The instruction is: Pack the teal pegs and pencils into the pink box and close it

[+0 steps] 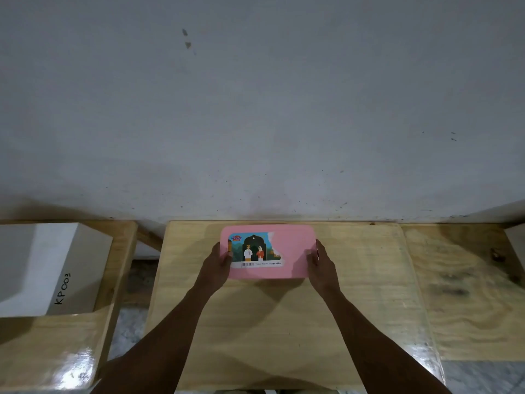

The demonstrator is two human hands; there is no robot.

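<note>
Closed pink box [292,248] between left grip [218,258] and right grip [322,264], each clamping an end, thumbs on top; other fingers, contents hidden; on desk [255,322] or lifted, unclear.

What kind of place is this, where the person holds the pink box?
Probably a plain indoor workroom or recording setup: bare plywood tables stand against a scuffed grey wall, and a white box hand-marked KP003 sits on the left table.

The box [292,251] is pink, with a torn, colourful sticker [252,250] showing two figures under a dark arch. Pale wood-grain worktop [355,280]; white block [54,265] with black lettering; grey speckled wall [255,109].
</note>
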